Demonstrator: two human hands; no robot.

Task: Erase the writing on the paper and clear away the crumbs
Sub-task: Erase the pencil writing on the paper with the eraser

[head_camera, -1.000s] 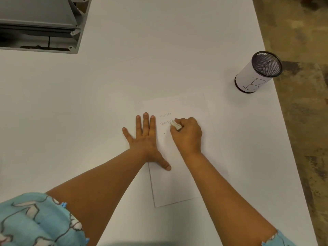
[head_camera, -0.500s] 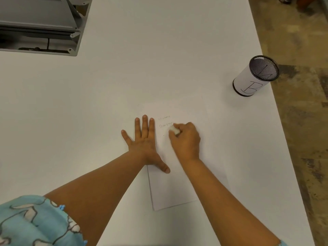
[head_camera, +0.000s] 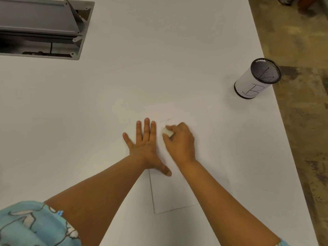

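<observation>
A white sheet of paper lies on the white table. Faint pencil writing shows near its top, one line above my fingers. My left hand lies flat with straight fingers on the paper's left edge, thumb stretched onto the sheet. My right hand grips a white eraser and holds it down on the second line of writing, most of which is hidden under the eraser and fingers. No crumbs can be made out.
A black mesh pen cup wrapped in white paper marked "B" stands at the table's right edge. A grey open cable box is set into the table at the far left. Patterned floor lies beyond the right edge.
My right hand has slid the eraser leftward along the second line of writing, closer to my left fingers. My left hand stays flat on the paper.
</observation>
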